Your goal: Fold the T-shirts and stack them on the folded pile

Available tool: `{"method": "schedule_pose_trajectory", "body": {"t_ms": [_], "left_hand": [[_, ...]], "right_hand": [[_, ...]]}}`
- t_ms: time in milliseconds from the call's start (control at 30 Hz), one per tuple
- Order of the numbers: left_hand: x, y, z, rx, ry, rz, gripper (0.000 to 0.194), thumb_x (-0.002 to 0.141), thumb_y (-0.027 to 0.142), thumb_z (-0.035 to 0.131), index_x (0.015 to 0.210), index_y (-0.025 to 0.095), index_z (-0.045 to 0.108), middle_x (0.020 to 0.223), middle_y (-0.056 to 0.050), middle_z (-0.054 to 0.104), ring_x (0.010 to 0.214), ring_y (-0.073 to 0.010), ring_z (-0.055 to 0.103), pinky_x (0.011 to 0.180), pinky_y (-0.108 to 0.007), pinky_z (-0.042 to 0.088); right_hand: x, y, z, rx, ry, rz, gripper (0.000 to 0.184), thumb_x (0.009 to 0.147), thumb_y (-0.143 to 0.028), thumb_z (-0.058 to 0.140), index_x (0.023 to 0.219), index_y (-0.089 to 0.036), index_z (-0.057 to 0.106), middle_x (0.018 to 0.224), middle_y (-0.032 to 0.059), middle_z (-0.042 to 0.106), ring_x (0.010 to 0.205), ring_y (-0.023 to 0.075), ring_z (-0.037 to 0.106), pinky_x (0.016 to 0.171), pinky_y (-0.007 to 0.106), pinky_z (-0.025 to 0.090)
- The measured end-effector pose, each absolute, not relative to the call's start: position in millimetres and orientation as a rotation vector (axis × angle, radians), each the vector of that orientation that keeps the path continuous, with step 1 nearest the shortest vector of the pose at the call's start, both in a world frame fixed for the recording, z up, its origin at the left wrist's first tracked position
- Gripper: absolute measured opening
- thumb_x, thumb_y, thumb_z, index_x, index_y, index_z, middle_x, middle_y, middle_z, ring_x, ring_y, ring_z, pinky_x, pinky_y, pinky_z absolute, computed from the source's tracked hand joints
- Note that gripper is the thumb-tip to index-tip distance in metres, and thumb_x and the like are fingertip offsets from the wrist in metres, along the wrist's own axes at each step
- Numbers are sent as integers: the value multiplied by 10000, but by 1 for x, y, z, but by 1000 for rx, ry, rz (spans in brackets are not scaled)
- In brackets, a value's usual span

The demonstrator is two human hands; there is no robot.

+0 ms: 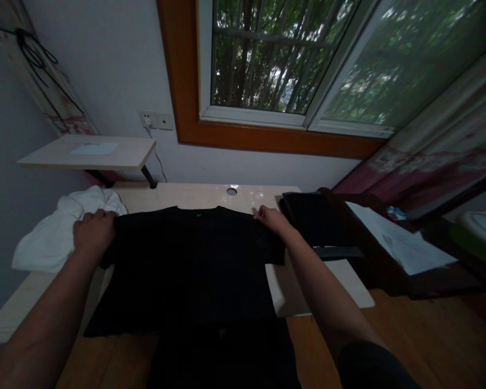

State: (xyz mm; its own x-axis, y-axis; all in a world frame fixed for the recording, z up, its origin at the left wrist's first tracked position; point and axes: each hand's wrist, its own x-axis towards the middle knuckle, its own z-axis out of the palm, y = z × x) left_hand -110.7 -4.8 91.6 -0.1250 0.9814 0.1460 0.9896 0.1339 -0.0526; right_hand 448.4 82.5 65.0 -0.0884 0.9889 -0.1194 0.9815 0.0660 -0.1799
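Observation:
A black T-shirt is spread out over the desk, its neckline at the far side and its hem towards me. My left hand is closed on the shirt's left shoulder, beside a white cloth heap. At the other shoulder, my right hand pinches the fabric between thumb and fingers. The short sleeves hang down below both hands. The lower part of the shirt reaches the desk's near edge, where it merges with dark clothing below.
The pale desk has a raised shelf with a paper on it. A crumpled white cloth lies at the left. Black folded items lie at the right, beside a dark side table holding a paper sheet. A window stands behind.

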Motion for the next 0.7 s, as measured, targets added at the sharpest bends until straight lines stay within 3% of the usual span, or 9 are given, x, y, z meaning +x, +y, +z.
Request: {"method": "schedule_pose_trajectory", "body": {"t_ms": [233,467,600,700], "left_hand": [[-66,20,89,-2162,-1764,-73,358,947,170,415,1179,171,688,1152,-163,625,1079,-321,530,894,-451,454],[9,49,66,-2623,-1317,-124,312,891,94,485,1086,217,695,1121,-111,670,1047,-272,551,824,-403,448],[37,47,54,-2550,-1339,-141,179,937,210,523,1024,217,679,1075,-116,672,1073,-295,553,849,-432,419],[35,49,45,-2418,-1472,-195,235,992,364,494,1009,209,670,1071,-130,671,1061,-305,560,861,-448,407]], "right_hand": [[417,65,73,-1886,-2413,-120,327,987,-285,561,1294,-197,632,1264,162,656,1180,319,575,948,393,449],[339,62,63,-1311,-2642,-5,318,1039,-235,452,1268,-202,670,1201,111,676,1151,263,545,1010,386,418],[305,61,49,-1282,-2605,-26,308,1051,-313,464,1230,-211,692,1209,92,682,1173,260,539,1046,403,402],[297,60,44,-1383,-2521,-92,321,1053,-375,465,1218,-224,695,1247,97,675,1209,277,526,1108,460,357]]}}
